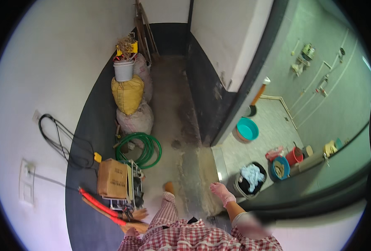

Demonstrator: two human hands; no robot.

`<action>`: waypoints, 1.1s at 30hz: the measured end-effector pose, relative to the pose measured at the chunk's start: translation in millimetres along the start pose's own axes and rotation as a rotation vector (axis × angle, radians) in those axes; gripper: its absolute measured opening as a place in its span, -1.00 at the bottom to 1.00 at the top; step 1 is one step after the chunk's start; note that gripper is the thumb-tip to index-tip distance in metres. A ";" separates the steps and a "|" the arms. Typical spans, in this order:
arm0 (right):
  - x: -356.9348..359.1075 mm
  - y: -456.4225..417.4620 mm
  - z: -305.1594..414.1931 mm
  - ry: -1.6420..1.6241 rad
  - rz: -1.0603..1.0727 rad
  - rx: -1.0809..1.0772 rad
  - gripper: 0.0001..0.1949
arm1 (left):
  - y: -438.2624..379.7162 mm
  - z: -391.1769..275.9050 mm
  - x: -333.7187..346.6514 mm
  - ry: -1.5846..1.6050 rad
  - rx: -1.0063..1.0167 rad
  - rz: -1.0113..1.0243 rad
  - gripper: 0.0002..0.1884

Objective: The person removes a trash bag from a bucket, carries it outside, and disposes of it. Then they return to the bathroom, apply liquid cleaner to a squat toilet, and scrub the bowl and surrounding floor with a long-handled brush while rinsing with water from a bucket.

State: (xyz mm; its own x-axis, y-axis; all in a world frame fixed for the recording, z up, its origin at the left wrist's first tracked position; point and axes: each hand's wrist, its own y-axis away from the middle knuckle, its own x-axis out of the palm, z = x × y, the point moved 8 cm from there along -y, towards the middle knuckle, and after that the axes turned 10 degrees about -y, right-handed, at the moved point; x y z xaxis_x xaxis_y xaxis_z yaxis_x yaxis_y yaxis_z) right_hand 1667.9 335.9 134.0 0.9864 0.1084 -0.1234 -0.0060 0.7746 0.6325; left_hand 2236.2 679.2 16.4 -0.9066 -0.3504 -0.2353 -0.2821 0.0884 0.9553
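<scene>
My right hand [222, 192], in a pink glove, hangs in front of me at the doorway with its fingers curled together. Nothing shows in it. Just beyond it on the right stands a grey basket [238, 185] with dark laundry and a light blue cloth [251, 176] on top. Low at the left, my left hand [131, 232] is mostly hidden by my checked sleeve and the picture's edge, so its grip is unclear. Nearest to it are the bristles of brooms [138, 214] with a red handle [97, 203], leaning by the left wall.
A cardboard box [112, 178] sits on a metal rack [137, 178] at left. Beyond are a coiled green hose [155, 157] and stacked sacks [127, 94] bearing a white bucket [123, 71]. Past the door frame [235, 106], a turquoise basin [247, 129] and blue bucket [286, 161] stand on tiles.
</scene>
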 end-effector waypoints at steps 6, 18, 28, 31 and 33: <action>18.1 -104.1 59.0 0.360 0.103 0.087 -0.64 | -27.8 -262.9 45.5 -1.640 0.740 -0.126 -0.57; -103.8 -380.4 118.8 0.357 0.083 0.443 -0.58 | 119.1 -874.1 302.1 -0.215 0.633 0.083 -0.54; 31.0 -707.2 718.9 0.222 0.230 -0.024 -0.62 | -40.1 -949.8 317.7 -0.126 0.272 0.105 -0.61; 24.8 -836.2 793.5 0.130 0.171 -0.115 -0.78 | -66.1 -1034.8 361.1 -0.154 0.175 0.127 -0.66; 40.2 -889.3 828.5 0.593 0.239 -0.313 -0.79 | -90.7 -1128.8 369.3 -0.146 0.192 0.117 -0.69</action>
State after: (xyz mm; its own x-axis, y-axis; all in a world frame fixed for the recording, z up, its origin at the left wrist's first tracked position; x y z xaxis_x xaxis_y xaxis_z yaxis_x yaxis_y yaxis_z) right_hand 1849.0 -864.8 200.2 0.6970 0.5495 -0.4607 -0.3457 0.8204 0.4554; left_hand 2281.4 -510.8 44.9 -0.9681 -0.1908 -0.1623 -0.2150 0.3008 0.9291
